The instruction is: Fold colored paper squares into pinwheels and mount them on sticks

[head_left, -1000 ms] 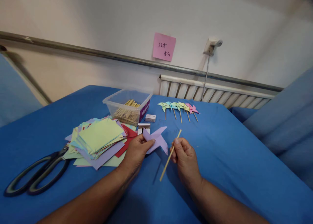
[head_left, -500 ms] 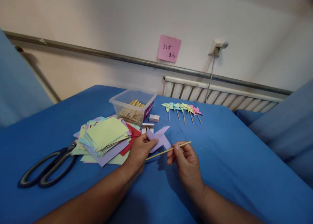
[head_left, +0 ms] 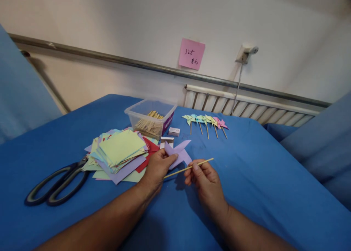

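My left hand (head_left: 157, 167) pinches a purple paper pinwheel (head_left: 183, 154) between thumb and fingers, its blades spread to the right. A thin wooden stick (head_left: 178, 172) slants below the pinwheel. My right hand (head_left: 204, 179) is closed on that stick between thumb and fingertips. The stick's left end meets the left hand; whether those fingers grip it too is hidden. Just behind the left hand stands a small opened box (head_left: 167, 140), partly covered by the pinwheel. Beyond it lies a second small white box (head_left: 174, 131).
A pile of coloured paper sheets (head_left: 122, 148) lies left of my hands, with large scissors (head_left: 59, 183) beside it. Behind stands a clear plastic tub (head_left: 134, 121) of wooden sticks. Several finished pinwheels (head_left: 205, 120) lie in a row on the blue cloth (head_left: 263, 178).
The view has shifted slightly, moving the surroundings a little to the right. My right hand has moved very slightly left along the stick; both hands keep their holds.
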{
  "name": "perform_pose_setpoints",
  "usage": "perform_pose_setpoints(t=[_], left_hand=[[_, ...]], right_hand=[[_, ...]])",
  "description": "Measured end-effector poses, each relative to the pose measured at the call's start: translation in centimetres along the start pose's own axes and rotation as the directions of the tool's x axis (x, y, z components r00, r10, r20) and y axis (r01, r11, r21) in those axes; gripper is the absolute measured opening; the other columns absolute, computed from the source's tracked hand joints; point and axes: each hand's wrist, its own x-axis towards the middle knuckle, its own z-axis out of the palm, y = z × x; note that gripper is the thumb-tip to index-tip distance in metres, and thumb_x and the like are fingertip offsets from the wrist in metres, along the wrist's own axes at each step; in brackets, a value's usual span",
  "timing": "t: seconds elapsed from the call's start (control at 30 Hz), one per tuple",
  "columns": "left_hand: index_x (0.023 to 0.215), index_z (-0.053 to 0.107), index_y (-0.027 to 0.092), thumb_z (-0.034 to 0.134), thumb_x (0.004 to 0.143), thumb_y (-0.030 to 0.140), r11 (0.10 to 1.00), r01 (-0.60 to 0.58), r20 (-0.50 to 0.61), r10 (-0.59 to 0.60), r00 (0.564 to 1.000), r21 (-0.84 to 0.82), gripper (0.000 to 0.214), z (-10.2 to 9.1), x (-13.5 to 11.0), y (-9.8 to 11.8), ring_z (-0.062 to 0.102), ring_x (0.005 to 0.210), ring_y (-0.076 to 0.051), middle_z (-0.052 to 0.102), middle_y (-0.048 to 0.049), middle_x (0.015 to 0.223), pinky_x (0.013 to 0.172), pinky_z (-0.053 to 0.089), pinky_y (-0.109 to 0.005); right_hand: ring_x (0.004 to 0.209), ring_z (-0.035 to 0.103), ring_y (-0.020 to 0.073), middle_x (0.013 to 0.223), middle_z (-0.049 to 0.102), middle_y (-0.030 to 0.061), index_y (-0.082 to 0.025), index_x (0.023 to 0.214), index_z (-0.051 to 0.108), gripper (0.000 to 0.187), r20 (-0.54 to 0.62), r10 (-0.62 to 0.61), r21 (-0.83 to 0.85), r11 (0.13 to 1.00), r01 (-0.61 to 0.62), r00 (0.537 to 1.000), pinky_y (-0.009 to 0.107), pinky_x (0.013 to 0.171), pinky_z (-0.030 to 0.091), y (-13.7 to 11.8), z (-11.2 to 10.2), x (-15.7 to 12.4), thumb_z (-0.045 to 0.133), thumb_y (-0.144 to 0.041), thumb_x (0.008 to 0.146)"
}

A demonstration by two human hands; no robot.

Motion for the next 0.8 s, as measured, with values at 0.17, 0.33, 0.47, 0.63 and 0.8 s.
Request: perform_pose_setpoints(t=[0.17, 0.33, 0.47, 0.63, 0.8], left_hand=[[0.079, 0.066, 0.013, 0.077, 0.057, 0.031, 1.000, 0.008, 0.002, -0.008, 1.000, -0.002, 0.030, 0.05, -0.06, 0.02, 0.062, 0.064, -0.018, 0.071, -0.0036, 0.071, 0.061, 0.045, -0.028], [0.081, 0.066, 0.013, 0.076, 0.059, 0.030, 1.000, 0.010, 0.021, -0.010, 1.000, -0.007, 0.029, 0.09, -0.16, -0.01, 0.062, 0.064, -0.017, 0.071, -0.0041, 0.073, 0.062, 0.046, -0.028], [0.079, 0.067, 0.013, 0.076, 0.059, 0.031, 1.000, 0.004, 0.027, -0.004, 1.000, 0.003, 0.028, 0.17, -0.29, 0.15, 0.061, 0.062, -0.017, 0.070, -0.0035, 0.071, 0.060, 0.045, -0.027], [0.075, 0.067, 0.014, 0.076, 0.057, 0.030, 1.000, -0.001, -0.004, 0.001, 1.000, 0.027, 0.026, 0.21, -0.34, 0.33, 0.059, 0.058, -0.015, 0.069, -0.0021, 0.068, 0.057, 0.044, -0.026], [0.077, 0.068, 0.013, 0.075, 0.058, 0.028, 1.000, 0.022, 0.008, -0.022, 1.000, 0.013, 0.025, 0.19, -0.32, 0.33, 0.060, 0.059, -0.016, 0.070, -0.0033, 0.068, 0.057, 0.044, -0.026]], right_hand=[[0.052, 0.058, 0.0102, 0.070, 0.066, -0.0002, -0.018, 0.084, 0.059, 0.028, -0.005, 0.006, 0.008, 1.000, -0.006, 1.000, 0.023, 0.051, 0.045, 0.22, -0.05, 0.15, 0.066, -0.045, 0.082], [0.050, 0.057, 0.0097, 0.067, 0.067, -0.0002, -0.018, 0.082, 0.058, 0.029, -0.025, 0.017, 0.025, 1.000, -0.016, 1.000, 0.022, 0.049, 0.045, 0.18, 0.14, 0.17, 0.067, -0.045, 0.081], [0.049, 0.057, 0.0099, 0.066, 0.067, -0.0002, -0.018, 0.081, 0.058, 0.030, -0.034, 0.021, 0.028, 0.999, -0.020, 0.999, 0.022, 0.048, 0.045, 0.21, 0.16, 0.25, 0.068, -0.046, 0.079], [0.049, 0.056, 0.0095, 0.065, 0.066, -0.0004, -0.018, 0.079, 0.058, 0.032, -0.047, 0.009, 0.006, 1.000, -0.009, 0.999, 0.022, 0.048, 0.043, 0.16, 0.11, 0.31, 0.067, -0.049, 0.079], [0.050, 0.054, 0.0081, 0.062, 0.063, -0.0003, -0.017, 0.077, 0.061, 0.032, 0.023, -0.009, -0.062, 0.998, 0.010, 1.000, 0.020, 0.049, 0.040, -0.03, 0.02, 0.18, 0.062, -0.048, 0.084]])
